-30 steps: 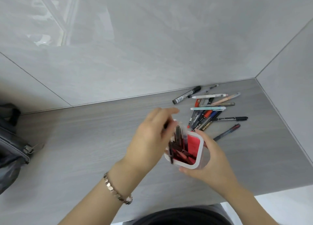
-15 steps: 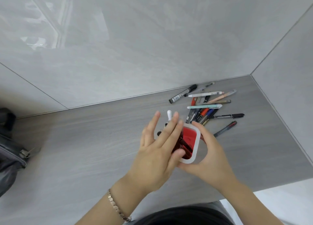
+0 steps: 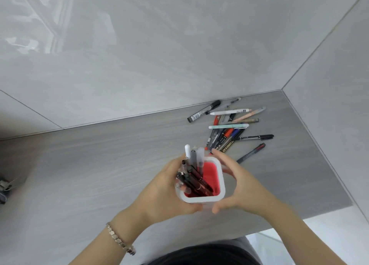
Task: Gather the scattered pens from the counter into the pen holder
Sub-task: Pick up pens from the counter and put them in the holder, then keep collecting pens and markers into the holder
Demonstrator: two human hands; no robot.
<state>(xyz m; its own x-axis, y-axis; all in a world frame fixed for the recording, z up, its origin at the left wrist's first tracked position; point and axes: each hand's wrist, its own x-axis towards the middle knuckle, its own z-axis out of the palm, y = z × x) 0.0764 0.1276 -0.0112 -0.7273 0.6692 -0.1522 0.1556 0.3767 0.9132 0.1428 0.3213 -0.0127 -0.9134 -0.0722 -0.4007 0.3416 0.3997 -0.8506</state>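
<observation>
I hold pen holder (image 3: pixel 201 198) w/ left hand (image 3: pixel 165 193) + right hand (image 3: pixel 241 191) | ~half pens in | pile (image 3: pixel 229 133) on counter (image 3: pixel 99 165) left

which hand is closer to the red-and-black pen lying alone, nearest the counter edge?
Right. The right hand grips the pen holder just left of that pen; the left hand holds the holder's far side.
</observation>
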